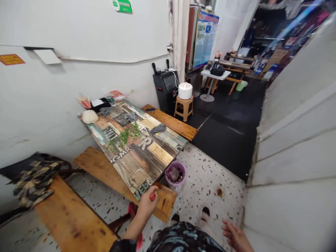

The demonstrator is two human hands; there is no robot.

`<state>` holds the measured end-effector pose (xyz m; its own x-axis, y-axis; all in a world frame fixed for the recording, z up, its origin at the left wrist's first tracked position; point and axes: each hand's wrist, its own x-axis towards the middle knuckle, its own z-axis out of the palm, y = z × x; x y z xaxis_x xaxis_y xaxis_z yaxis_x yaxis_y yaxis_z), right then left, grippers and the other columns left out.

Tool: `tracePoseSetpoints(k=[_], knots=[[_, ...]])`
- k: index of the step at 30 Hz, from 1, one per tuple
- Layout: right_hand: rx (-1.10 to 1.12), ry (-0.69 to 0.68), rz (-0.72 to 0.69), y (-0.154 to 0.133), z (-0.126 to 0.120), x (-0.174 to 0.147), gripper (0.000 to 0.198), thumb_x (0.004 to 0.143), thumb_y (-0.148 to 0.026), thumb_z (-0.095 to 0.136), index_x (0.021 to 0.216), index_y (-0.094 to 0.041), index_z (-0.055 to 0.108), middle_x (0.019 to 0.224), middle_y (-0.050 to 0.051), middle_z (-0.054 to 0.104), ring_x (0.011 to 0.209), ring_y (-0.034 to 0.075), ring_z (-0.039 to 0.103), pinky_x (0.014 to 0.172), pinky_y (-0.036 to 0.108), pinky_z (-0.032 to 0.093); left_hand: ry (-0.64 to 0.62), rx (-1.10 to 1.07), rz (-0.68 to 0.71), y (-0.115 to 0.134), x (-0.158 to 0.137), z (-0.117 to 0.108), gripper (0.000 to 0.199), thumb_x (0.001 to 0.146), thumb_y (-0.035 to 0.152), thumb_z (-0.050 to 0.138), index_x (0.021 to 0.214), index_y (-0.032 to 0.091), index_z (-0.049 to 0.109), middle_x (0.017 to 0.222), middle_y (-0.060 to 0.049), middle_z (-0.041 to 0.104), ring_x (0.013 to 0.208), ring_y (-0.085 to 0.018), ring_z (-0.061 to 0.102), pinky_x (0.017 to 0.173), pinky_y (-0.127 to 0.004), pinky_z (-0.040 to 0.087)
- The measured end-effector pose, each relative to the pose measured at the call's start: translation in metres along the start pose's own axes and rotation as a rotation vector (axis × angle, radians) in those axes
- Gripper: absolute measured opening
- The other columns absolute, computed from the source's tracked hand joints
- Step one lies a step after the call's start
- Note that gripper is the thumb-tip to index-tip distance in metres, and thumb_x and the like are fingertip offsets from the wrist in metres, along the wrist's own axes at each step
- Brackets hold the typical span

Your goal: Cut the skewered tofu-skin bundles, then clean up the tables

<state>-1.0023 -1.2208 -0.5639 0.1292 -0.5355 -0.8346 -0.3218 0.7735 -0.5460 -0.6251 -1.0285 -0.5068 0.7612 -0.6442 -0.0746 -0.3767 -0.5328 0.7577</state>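
My left hand (147,203) is closed in front of the table's near corner, above the end of a wooden bench. From its grip pokes the rounded end of a small red object (152,196); my fingers hide the rest of it. Down at the lower right, my right hand (235,235) hangs by my side with its fingers apart and nothing in it. Loose green herb sprigs (124,137) lie on the wood-patterned table (154,159), with crumpled grey cloths (158,128) around them. A purple bin (185,171) with a plastic bag in it stands by the table corner.
Benches (173,120) flank the table, and another bench (70,217) is at lower left with a checked cloth (36,178). Beyond are a black speaker-like box (165,87), a stool (183,106) bearing a white pot (185,91), and dark floor matting (225,133). A white wall (296,196) bounds the right.
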Motion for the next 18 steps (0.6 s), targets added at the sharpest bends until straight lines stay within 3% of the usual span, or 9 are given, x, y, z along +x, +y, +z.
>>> tracePoseSetpoints(k=[4,8,13,15,18], knots=[[-0.120,-0.103,-0.044,-0.073,-0.005,0.063,0.051,0.049,-0.061,0.073,0.084,-0.024,0.071,0.080,0.006,0.071,0.067,0.017,0.066,0.055,0.025,0.048,-0.124,0.110,-0.061,0.078,0.028,0.034,0.025,0.079,0.021,0.044,0.093,0.023,0.065,0.078,-0.001,0.070,0.076,-0.019,0.067,0.073,-0.028,0.050],[-0.392,-0.221,-0.088,-0.155,-0.035,0.147,0.054,0.053,-0.063,0.068,0.089,-0.023,0.069,0.079,0.004,0.070,0.066,0.016,0.064,0.053,0.023,0.047,-0.184,0.120,-0.118,0.170,0.070,0.078,0.029,0.077,0.013,0.045,0.096,0.022,0.065,0.085,-0.002,0.071,0.082,-0.018,0.067,0.075,-0.027,0.047],[-0.769,-0.393,-0.318,-0.286,-0.067,0.233,0.051,0.060,-0.065,0.058,0.087,-0.023,0.070,0.079,0.005,0.072,0.070,0.022,0.067,0.061,0.028,0.052,-0.188,0.031,-0.130,0.302,0.139,0.126,0.027,0.080,0.018,0.048,0.100,0.018,0.066,0.088,-0.006,0.071,0.080,-0.019,0.065,0.073,-0.026,0.046],[-0.878,-0.462,-0.443,-0.339,-0.059,0.247,0.050,0.063,-0.063,0.058,0.091,-0.024,0.071,0.092,0.007,0.073,0.083,0.025,0.068,0.071,0.030,0.054,-0.216,-0.005,-0.100,0.351,0.171,0.141,0.026,0.081,0.022,0.050,0.098,0.017,0.068,0.083,-0.006,0.071,0.073,-0.017,0.063,0.068,-0.025,0.045],[-0.987,-0.674,-0.666,-0.399,-0.022,0.244,0.045,0.073,-0.054,0.054,0.103,-0.025,0.070,0.104,0.007,0.072,0.094,0.024,0.066,0.081,0.031,0.052,-0.216,-0.048,-0.086,0.399,0.213,0.163,0.023,0.080,0.024,0.052,0.092,0.015,0.069,0.075,-0.005,0.068,0.065,-0.015,0.059,0.063,-0.023,0.043]])
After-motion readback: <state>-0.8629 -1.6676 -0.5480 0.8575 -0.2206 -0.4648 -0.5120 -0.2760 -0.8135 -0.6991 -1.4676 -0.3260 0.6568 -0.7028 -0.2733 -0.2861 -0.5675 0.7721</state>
